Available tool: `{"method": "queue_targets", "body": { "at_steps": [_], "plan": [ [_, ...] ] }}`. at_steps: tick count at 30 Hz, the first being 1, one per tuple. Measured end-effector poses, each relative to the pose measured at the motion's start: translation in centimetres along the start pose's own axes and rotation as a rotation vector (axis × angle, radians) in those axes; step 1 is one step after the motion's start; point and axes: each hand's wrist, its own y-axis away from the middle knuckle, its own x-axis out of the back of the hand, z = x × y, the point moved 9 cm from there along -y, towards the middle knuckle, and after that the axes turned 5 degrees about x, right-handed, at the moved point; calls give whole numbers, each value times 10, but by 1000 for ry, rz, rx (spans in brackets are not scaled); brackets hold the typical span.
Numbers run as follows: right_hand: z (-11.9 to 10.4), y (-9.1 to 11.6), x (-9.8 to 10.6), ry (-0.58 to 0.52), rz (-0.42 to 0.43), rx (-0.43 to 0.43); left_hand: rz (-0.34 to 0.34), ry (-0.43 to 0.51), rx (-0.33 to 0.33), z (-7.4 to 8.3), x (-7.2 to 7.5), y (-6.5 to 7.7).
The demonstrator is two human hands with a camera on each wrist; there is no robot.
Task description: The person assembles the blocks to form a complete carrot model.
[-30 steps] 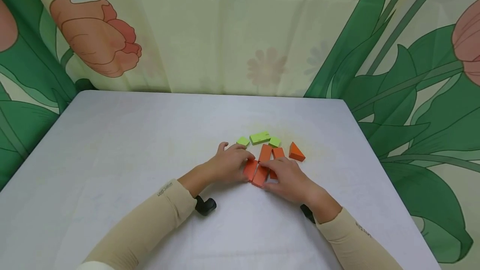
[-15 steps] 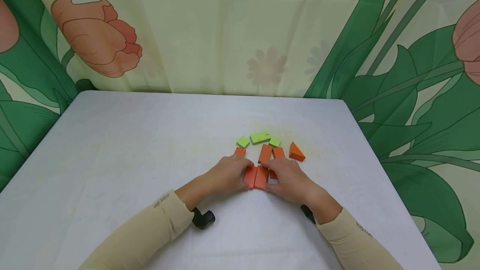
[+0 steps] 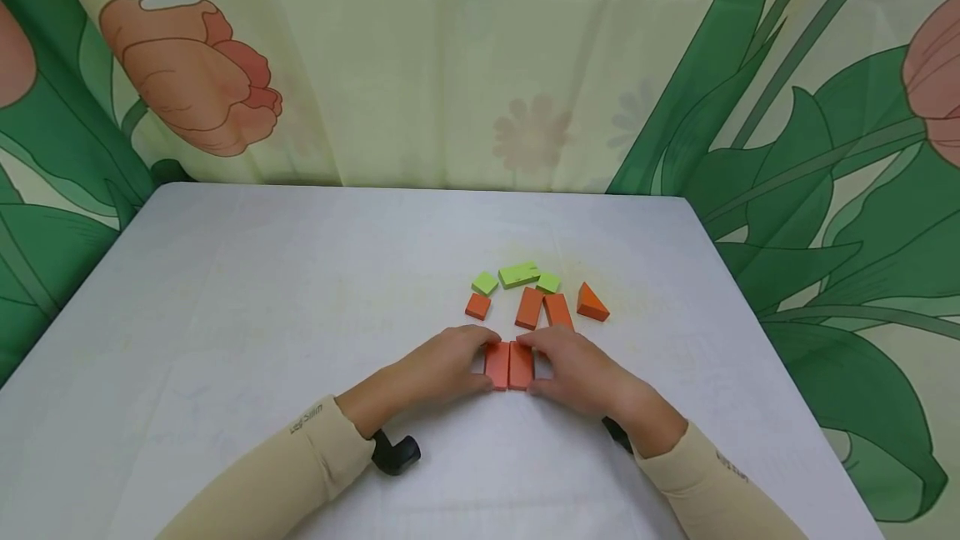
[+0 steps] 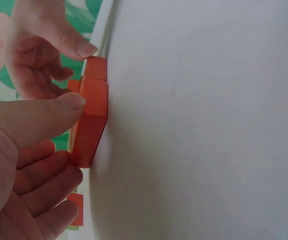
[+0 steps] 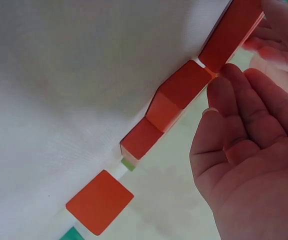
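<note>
Two red-orange rectangular blocks lie side by side on the white table in the head view. My left hand point(image 3: 442, 365) pinches the left block point(image 3: 497, 366) by its ends, thumb at the near end and fingers at the far end. On the right block point(image 3: 521, 366), my right hand point(image 3: 581, 365) has a similar pinch. The blocks' long sides sit close together; in the left wrist view the left hand's red block point(image 4: 94, 105) partly covers the other. Beyond the hands stand an orange block point(image 3: 528, 307) and a second one point(image 3: 558, 311), partly behind the right hand.
Farther back are a small orange block point(image 3: 477, 306), an orange triangular block point(image 3: 592, 303), a long green block point(image 3: 519, 275) and two small green blocks point(image 3: 484, 282). A patterned cloth point(image 3: 390, 65) hangs behind the white table point(image 3: 300, 273).
Both hands have drawn the two red-orange blocks nearer to me and straightened them side by side. The left hand's move has uncovered the small orange block; the pieces farther back stay put.
</note>
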Motion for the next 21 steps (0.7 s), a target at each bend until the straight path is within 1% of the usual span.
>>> {"method": "queue_targets", "body": {
  "at_steps": [5,9,13,18,21],
  "plan": [
    [-4,2,-3,0,-19,23,1,33,-18,0,1,5],
    [-7,3,-6,-8,-26,43,15,44,-18,-1,0,9],
    [-8,1,-8,-27,-31,56,25,52,4,-5,-1,11],
    [-13,-5,-10,-53,-38,89,31,73,53,-12,1,15],
    [-16,-9,-12,-68,-49,107,36,83,62,-16,3,19]
  ]
}}
